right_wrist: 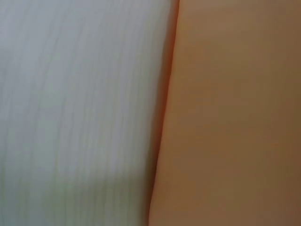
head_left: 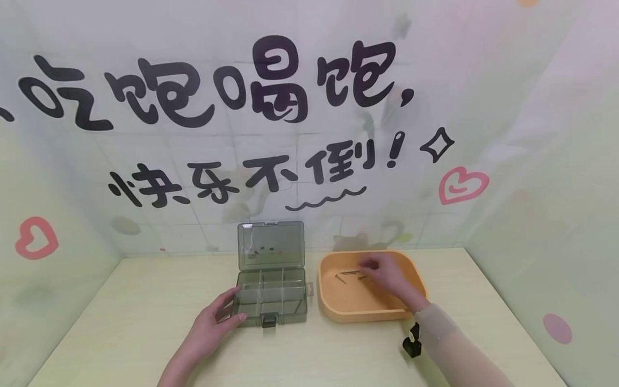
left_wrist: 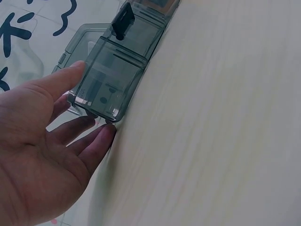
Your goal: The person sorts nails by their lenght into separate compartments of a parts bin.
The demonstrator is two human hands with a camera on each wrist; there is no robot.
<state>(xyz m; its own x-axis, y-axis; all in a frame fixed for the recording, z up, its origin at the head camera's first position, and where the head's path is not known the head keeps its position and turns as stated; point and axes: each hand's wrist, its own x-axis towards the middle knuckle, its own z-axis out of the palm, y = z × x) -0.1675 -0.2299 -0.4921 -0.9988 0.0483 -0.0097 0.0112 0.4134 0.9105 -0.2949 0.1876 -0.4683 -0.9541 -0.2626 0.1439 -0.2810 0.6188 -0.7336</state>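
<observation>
A clear grey plastic compartment box (head_left: 271, 293) stands with its lid (head_left: 271, 246) raised at the back. My left hand (head_left: 208, 328) holds its front left corner, thumb at the front edge and fingers along the side. The left wrist view shows this hand (left_wrist: 51, 141) around the box's end (left_wrist: 106, 89). One thin screw (head_left: 297, 306) lies in the front right compartment. My right hand (head_left: 387, 274) reaches into the orange tray (head_left: 372, 313), fingers bent down beside several thin dark screws (head_left: 340, 278). I cannot tell whether its fingertips pinch one.
Box and tray stand side by side on a pale wood-grain table (head_left: 121, 322), near the back wall (head_left: 193, 231) with its black lettering. A small black object (head_left: 412, 341) shows beside the right sleeve (head_left: 450, 344). In the right wrist view, only the tray's side (right_wrist: 230, 113) and tabletop (right_wrist: 75, 113) appear.
</observation>
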